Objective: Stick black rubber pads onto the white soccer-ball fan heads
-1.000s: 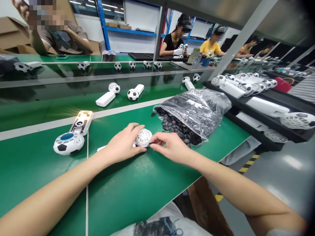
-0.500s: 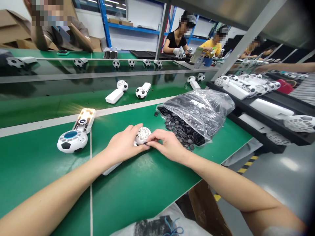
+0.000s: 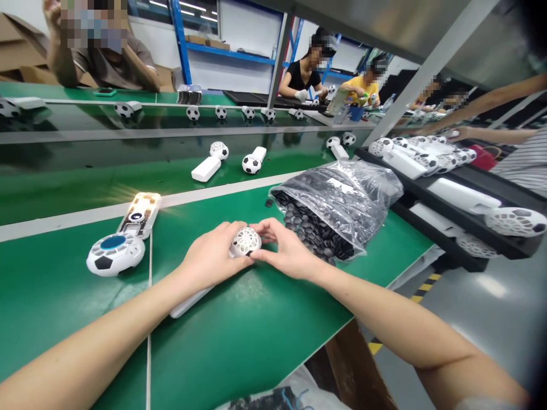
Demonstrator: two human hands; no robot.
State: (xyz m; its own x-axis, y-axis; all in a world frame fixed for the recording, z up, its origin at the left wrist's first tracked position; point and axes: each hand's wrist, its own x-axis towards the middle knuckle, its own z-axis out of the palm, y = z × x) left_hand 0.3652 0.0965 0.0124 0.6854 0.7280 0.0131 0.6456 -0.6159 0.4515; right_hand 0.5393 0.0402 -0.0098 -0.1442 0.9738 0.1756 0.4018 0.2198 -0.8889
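Observation:
A white handheld fan (image 3: 247, 242) with a soccer-ball head and lattice grille lies on the green table in front of me. My left hand (image 3: 216, 250) wraps round the left of the ball head, partly covering it; the white handle (image 3: 191, 302) shows below my wrist. On the ball's right side, my right hand (image 3: 286, 250) grips with thumb and bent fingers. No black piece shows between its fingers. Just behind my right hand, a clear plastic bag (image 3: 354, 196) spills small black pieces (image 3: 314, 230). To the left lies another fan (image 3: 115, 254), its lit handle uncovered.
Beyond the table edge, a green conveyor belt carries several ball-headed fans (image 3: 206, 168). Black trays (image 3: 474, 259) on the right hold more of them. Co-workers (image 3: 305, 77) sit across the line, and another person's arm (image 3: 491, 135) reaches in at the right. A slanted metal post (image 3: 410, 94) rises behind the trays.
The small black piece pinched in my right fingers earlier no longer shows there; those fingers have spread round the ball's side. The view has shifted slightly, and fans on the belt have moved right.

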